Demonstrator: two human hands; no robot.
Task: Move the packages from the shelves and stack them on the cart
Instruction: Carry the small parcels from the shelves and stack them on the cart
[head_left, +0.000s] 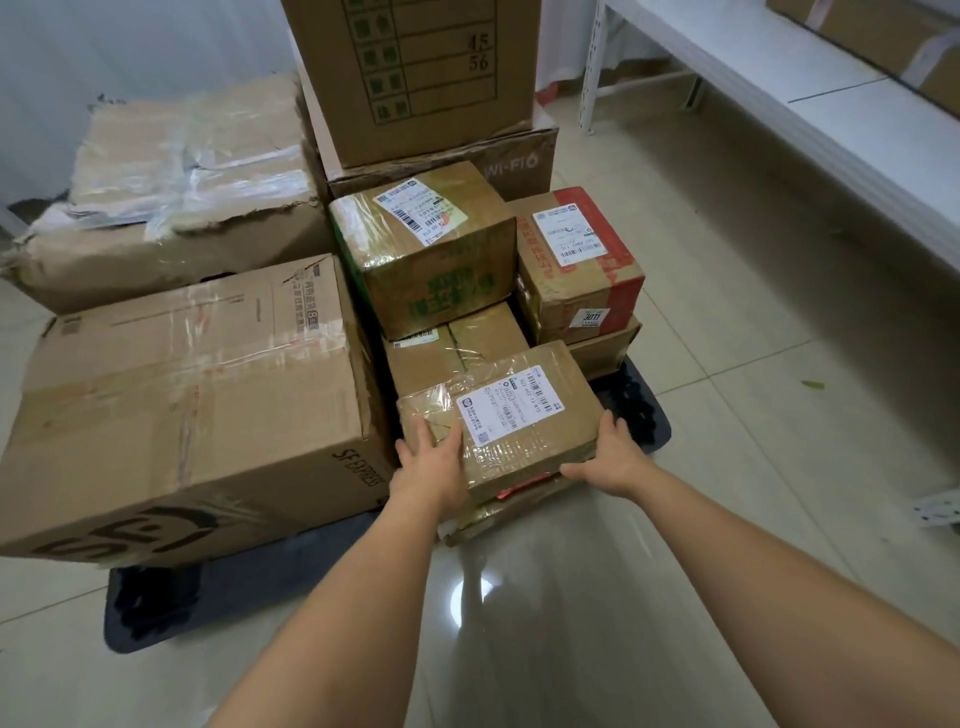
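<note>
Head-camera view showed a person's two bare hands on a small taped package (511, 410) at the near edge of a loaded cart (644, 410). The left hand (434, 460) lay flat on the package's 9 o'clock corner, fingers (423, 434) straight and spread over the clear tape. The right hand (610, 449) pressed against the side at 3 o'clock, its fingers straight and its thumb stretched along the lower edge. The package was brown cardboard, wrapped in glossy tape, with a white barcode label on top; it rested on flatter parcels beneath. At 12 o'clock from it stood a green-printed box (431, 260), and at 1 o'clock a red-taped box (579, 265). A large SF Express carton (192, 405) filled the cart at 9 o'clock, just beside the package. A white shelf (810, 98) ran along the wall at 2 o'clock above the tiled floor (753, 467).
</note>
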